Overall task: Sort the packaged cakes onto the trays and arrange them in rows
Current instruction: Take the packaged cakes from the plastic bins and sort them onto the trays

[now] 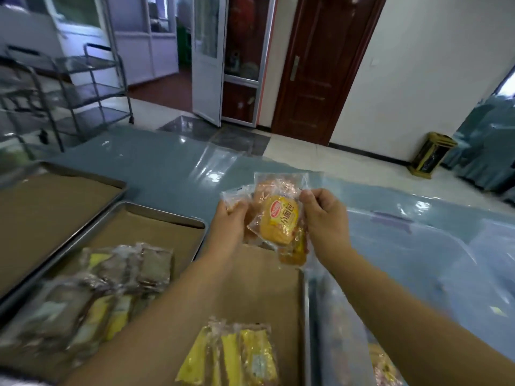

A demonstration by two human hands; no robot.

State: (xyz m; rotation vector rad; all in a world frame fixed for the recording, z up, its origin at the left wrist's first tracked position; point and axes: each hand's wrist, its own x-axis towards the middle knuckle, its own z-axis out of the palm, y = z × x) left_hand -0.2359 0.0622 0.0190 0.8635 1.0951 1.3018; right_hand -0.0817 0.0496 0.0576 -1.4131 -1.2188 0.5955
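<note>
Head view: left hand and right hand both grip packaged cakes above a tray.

Probably a canteen back room: steel trolley, baking trays

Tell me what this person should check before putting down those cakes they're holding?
1. Grip: left hand and right hand both pinch the held packets: ok.
2. Held packets separated singly: not ok, they overlap.
3. Landing room: near tray has unfilled space by the hands: ok.
4. Matching kind: yellow packets lie on that tray, front held one is yellow-labelled: ok.
5. Dark packets on middle tray in neat rows: cannot tell, blurred.
</note>
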